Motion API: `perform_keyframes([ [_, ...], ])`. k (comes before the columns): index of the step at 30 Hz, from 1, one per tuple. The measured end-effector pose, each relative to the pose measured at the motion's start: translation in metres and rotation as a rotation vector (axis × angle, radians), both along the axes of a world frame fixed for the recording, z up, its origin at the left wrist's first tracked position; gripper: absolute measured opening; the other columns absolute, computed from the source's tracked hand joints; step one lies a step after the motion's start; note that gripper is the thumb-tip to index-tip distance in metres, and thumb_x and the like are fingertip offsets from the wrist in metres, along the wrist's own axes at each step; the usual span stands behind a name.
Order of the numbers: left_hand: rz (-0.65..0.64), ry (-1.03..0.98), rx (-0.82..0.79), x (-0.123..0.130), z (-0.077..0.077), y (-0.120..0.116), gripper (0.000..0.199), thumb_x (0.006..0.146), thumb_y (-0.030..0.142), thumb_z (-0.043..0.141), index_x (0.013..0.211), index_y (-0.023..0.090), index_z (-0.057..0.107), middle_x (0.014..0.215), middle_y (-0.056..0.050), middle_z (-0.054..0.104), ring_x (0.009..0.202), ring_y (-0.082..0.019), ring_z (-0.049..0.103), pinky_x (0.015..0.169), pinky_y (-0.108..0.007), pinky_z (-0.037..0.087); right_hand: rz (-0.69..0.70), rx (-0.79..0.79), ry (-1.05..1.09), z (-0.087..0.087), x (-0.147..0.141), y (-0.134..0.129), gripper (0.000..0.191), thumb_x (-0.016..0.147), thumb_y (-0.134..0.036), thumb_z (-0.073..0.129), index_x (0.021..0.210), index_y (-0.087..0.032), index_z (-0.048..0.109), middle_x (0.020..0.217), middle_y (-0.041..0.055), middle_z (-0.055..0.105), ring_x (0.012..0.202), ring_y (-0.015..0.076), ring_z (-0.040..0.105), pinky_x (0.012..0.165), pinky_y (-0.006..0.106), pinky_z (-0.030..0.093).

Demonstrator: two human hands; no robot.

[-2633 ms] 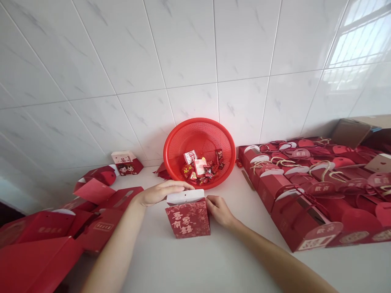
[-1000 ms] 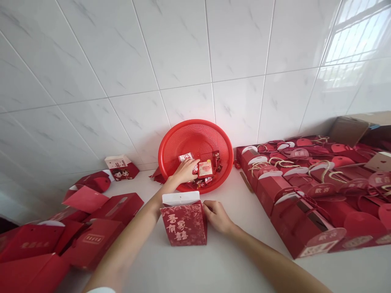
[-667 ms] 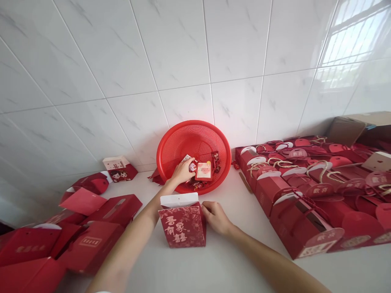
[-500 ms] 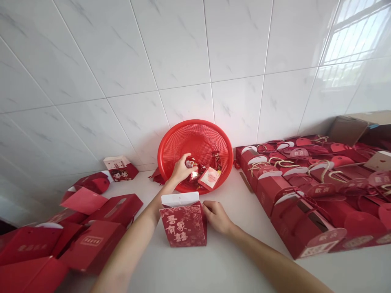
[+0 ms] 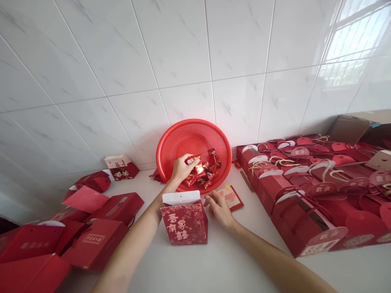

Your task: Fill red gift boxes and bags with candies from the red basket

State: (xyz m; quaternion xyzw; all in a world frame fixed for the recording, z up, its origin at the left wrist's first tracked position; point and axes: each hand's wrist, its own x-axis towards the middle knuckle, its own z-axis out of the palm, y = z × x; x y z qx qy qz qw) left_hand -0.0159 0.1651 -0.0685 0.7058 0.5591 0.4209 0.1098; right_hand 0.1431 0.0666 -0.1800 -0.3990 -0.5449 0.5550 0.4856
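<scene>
Clock positions from the open gift box point(image 5: 185, 226). Gift box stood upright on the white table point(image 5: 195, 268), nearest centre, white flap up. Loose red boxes point(image 5: 94, 242) lay at 9. Right hand point(image 5: 220, 209) was at 2 beside its right edge, fingers loosely curled with thumb apart; couldn't tell if fingertips touched it. Closed red gift boxes point(image 5: 301, 221) sat in packed rows, 2 to 3. Square packet point(image 5: 231, 198) lay flat at 2, just past that hand. Left hand point(image 5: 183, 169) at 12, inside the red basket point(image 5: 195, 140), pinched a wrapped sweet point(image 5: 193, 160) above the wrapped sweets pile point(image 5: 207, 173). Printed box point(image 5: 122, 167) at 10, by the tiled wall point(image 5: 134, 53).
</scene>
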Motion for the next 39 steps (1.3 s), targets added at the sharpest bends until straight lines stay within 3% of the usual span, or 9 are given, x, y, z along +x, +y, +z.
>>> perform_keyframes([
  [6,-0.030,0.073,-0.055,-0.003,-0.002,0.003,0.036,0.081,0.026,0.069,0.116,0.016,0.070,0.111,-0.012,0.073,0.094,-0.024,0.071,0.090,-0.037,0.056,-0.001,0.005,0.013,0.000,-0.001,0.000,0.034,0.081,-0.055,0.052,0.081,-0.021,0.049,0.073,-0.0013,0.060,0.041,0.0085,0.044,0.042,0.026,0.031],
  [13,-0.085,0.333,-0.071,-0.013,-0.001,-0.012,0.021,0.081,0.023,0.061,0.090,0.020,0.080,0.098,-0.008,0.078,0.091,-0.025,0.073,0.089,-0.035,0.056,-0.031,-0.027,0.058,0.001,-0.001,0.000,0.030,0.079,-0.051,0.056,0.082,-0.022,0.052,0.070,-0.0039,0.061,0.040,0.0080,0.045,0.042,0.025,0.034],
  [18,-0.174,0.491,-0.220,-0.021,-0.006,-0.019,0.032,0.084,0.024,0.059,0.108,0.022,0.080,0.112,-0.008,0.079,0.107,-0.027,0.072,0.097,-0.035,0.052,-0.174,-0.190,0.289,0.005,0.002,0.006,0.031,0.068,-0.041,0.067,0.087,-0.022,0.051,0.076,-0.0042,0.063,0.044,0.0107,0.056,0.050,0.027,0.045],
  [23,-0.263,0.522,-0.206,-0.026,-0.020,-0.014,0.047,0.079,0.016,0.062,0.123,0.022,0.075,0.129,-0.008,0.073,0.124,-0.029,0.064,0.109,-0.037,0.046,-0.199,-0.342,0.461,0.008,0.004,0.008,0.041,0.067,-0.040,0.076,0.094,-0.022,0.051,0.086,0.0003,0.067,0.058,0.0171,0.070,0.063,0.032,0.054],
  [28,-0.270,0.514,-0.158,-0.024,-0.032,-0.006,0.034,0.075,0.012,0.063,0.102,0.024,0.081,0.113,-0.008,0.078,0.115,-0.030,0.067,0.108,-0.039,0.045,-0.216,-0.304,0.566,0.010,0.006,0.012,0.045,0.055,-0.027,0.080,0.089,-0.023,0.052,0.082,-0.0012,0.067,0.071,0.0194,0.073,0.072,0.033,0.055],
  [31,-0.276,0.554,-0.158,-0.018,-0.034,-0.005,0.027,0.081,0.015,0.060,0.094,0.024,0.082,0.105,-0.008,0.079,0.108,-0.029,0.069,0.108,-0.041,0.045,-0.247,-0.255,0.526,0.010,0.009,0.016,0.040,0.054,-0.028,0.075,0.084,-0.023,0.050,0.071,-0.0046,0.063,0.064,0.0155,0.067,0.067,0.030,0.052],
  [34,-0.221,0.630,-0.174,-0.012,-0.035,-0.006,0.041,0.086,0.018,0.057,0.122,0.023,0.075,0.126,-0.011,0.073,0.120,-0.031,0.065,0.110,-0.043,0.044,-0.287,-0.213,0.482,0.010,0.012,0.015,0.038,0.055,-0.028,0.073,0.083,-0.024,0.048,0.065,-0.0083,0.058,0.054,0.0115,0.058,0.060,0.027,0.046],
  [36,-0.187,0.633,-0.180,-0.009,-0.036,-0.006,0.058,0.087,0.020,0.057,0.144,0.023,0.059,0.144,-0.012,0.062,0.132,-0.033,0.058,0.112,-0.045,0.043,-0.314,-0.154,0.434,0.009,0.011,0.012,0.036,0.058,-0.029,0.071,0.084,-0.024,0.047,0.066,-0.0085,0.058,0.052,0.0108,0.054,0.058,0.027,0.045],
  [39,-0.176,0.571,-0.169,-0.007,-0.036,-0.004,0.071,0.083,0.020,0.063,0.152,0.022,0.049,0.153,-0.014,0.053,0.137,-0.035,0.053,0.112,-0.046,0.043,-0.363,-0.067,0.363,0.007,0.006,0.005,0.031,0.061,-0.029,0.066,0.084,-0.025,0.045,0.074,-0.0072,0.057,0.052,0.0103,0.051,0.056,0.027,0.044],
])
